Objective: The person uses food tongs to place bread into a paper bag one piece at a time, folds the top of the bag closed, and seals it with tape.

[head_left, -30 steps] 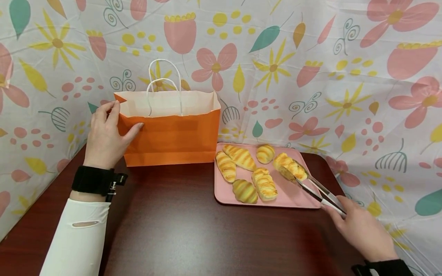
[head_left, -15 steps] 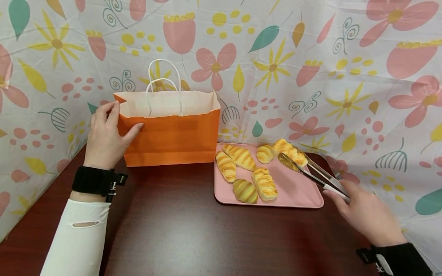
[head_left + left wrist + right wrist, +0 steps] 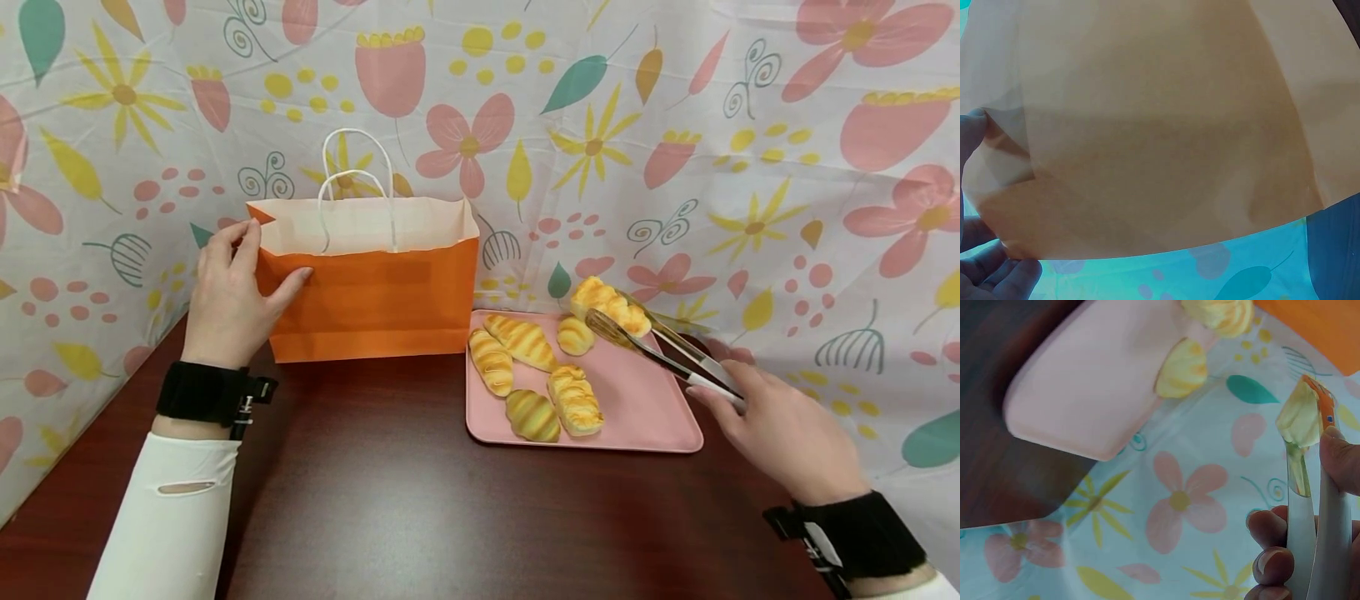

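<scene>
My left hand [image 3: 228, 300] pinches the left rim of an upright orange paper bag [image 3: 375, 300] with white twisted handles [image 3: 358, 132]. In the left wrist view, the bag's side [image 3: 1160, 125] fills most of the picture, with fingertips [image 3: 1017, 279] at its edge. My right hand [image 3: 791, 437] grips metal tongs [image 3: 660, 360] with white handles [image 3: 1300, 550]. Between the tongs' tips is a golden, ridged bread roll [image 3: 609, 306], raised above the back of a pink tray [image 3: 645, 417]. Several other bread pieces lie on that tray, among them a round bun [image 3: 575, 335] just below the held roll.
The bag stands left of the tray, close to its back left corner. Behind everything hangs a flowered cloth [image 3: 465, 75]. A dark wooden table [image 3: 420, 500] stretches in front of the bag and tray.
The tongs have lifted the bread roll off the tray, upward and then to the left. My right hand rose with them. The left hand and the bag have not moved.
</scene>
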The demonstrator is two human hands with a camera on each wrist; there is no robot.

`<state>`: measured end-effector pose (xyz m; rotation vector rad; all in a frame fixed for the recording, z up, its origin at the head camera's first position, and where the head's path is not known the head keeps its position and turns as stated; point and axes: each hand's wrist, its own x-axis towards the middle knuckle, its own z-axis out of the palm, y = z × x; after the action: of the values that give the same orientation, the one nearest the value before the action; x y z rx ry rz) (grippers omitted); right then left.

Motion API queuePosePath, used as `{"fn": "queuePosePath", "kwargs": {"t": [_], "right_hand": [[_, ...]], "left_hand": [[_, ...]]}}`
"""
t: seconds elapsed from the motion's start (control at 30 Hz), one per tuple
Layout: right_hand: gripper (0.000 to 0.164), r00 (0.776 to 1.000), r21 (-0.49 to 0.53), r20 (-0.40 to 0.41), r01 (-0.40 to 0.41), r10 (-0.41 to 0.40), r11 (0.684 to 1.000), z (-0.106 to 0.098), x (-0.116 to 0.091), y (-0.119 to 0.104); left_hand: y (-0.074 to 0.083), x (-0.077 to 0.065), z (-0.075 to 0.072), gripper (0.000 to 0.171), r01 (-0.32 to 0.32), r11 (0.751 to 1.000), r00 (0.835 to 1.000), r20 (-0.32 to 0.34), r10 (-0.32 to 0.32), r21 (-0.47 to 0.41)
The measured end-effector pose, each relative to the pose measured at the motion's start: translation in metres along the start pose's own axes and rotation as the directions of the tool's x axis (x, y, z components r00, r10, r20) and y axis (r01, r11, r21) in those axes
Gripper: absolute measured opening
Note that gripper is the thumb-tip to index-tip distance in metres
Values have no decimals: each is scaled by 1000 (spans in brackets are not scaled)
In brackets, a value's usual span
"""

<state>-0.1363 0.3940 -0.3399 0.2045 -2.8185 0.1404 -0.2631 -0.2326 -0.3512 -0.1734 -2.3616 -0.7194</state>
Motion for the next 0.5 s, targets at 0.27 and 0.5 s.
{"fn": "queuePosePath", "kwargs": {"t": [0.27,0.5], "right_hand": [[41,997,12,-51,51,-51,999,-8,20,-14],[32,992,-13,-93,85,-86,996,-21,38,-25]], "left_hand": [[-2,-2,0,87,5,1000,1000,1,-5,-1],[-1,-1,0,86,5,1000,1000,1,-5,-6]]}}
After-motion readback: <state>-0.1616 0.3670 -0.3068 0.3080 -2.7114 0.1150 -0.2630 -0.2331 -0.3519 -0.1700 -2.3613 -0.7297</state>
